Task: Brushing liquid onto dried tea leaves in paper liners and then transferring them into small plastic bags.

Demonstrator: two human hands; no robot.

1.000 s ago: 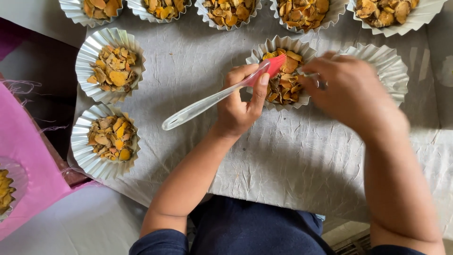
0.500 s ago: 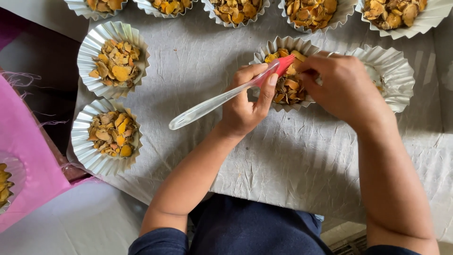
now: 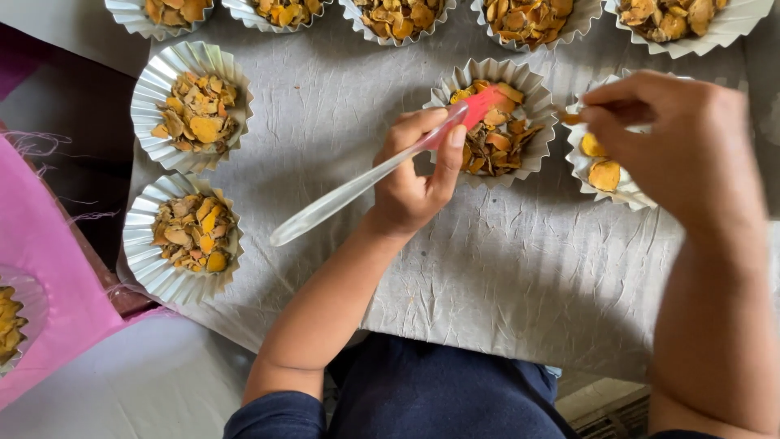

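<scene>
So the left hand [image 3: 410, 191] has its grip closed around a silicone brush [image 3: 382, 169], thumb and fingers pinching the clear handle close to the red head rather than out at the far end. Choking up like that gives finer control of the tip, which makes sense since the red bristles sit right on the dried orange-yellow chips inside the fluted foil cup [image 3: 493, 120] in the upper middle of the frame. The long clear handle sticks out down-left past the wrist, doing nothing.

The right hand [image 3: 678, 146] is over at the upper right, fingertips pinched shut on a small orange chip [image 3: 571, 117], hovering between that full cup and the second foil cup [image 3: 599, 162] just beside it. This second one only has a couple of chips showing in it, and the hand covers most of it, so can't say what else is inside. The two cups sit nearly touching, handy for a short hop between them.

Further out: two more filled cups [image 3: 193, 110] stacked along the left side, a row of filled ones across the top edge, all parked on a crinkled grey cloth [image 3: 504, 276] spread over the bench. Pink fabric [image 3: 49, 276] runs down the far left with another cup partly in view.
</scene>
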